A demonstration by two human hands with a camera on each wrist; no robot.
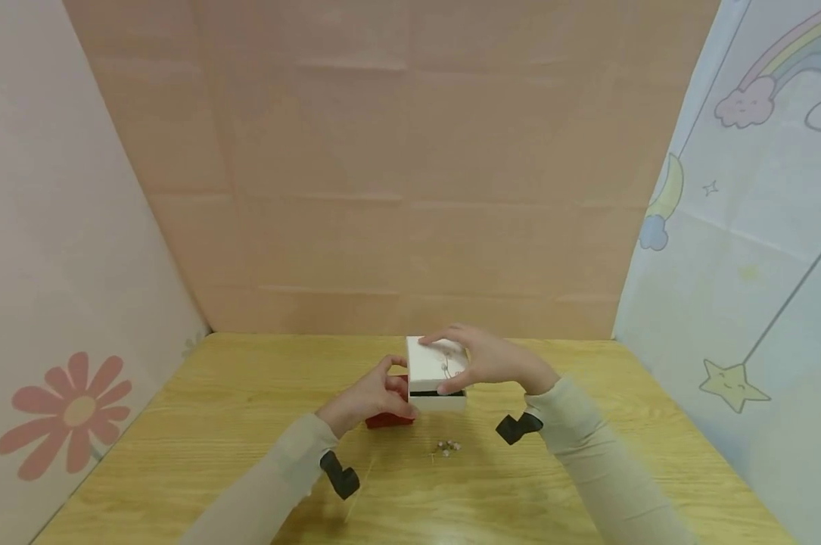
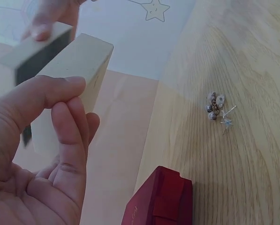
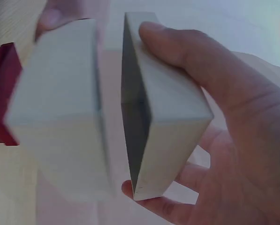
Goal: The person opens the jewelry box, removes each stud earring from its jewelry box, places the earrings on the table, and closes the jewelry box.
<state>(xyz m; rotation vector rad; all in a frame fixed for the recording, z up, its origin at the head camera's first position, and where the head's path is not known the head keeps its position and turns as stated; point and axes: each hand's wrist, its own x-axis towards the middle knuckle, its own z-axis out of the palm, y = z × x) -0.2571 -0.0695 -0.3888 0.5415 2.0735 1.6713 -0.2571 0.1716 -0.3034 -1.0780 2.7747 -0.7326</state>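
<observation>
My right hand grips the white lid of a small box, thumb on one side and fingers on the other. A faint flower print marks its top. Just under it, my left hand holds the white box base by its side. A gap separates lid and base in the right wrist view, and the lid's dark hollow shows. What lies inside the base is hidden. On the table, nearer the person, lies a little cluster of bead jewellery, seemingly earrings.
A red box with gold lettering stands on the wooden table, partly behind the left hand. Printed sheets flank the table left and right. A peach backdrop rises at the far edge.
</observation>
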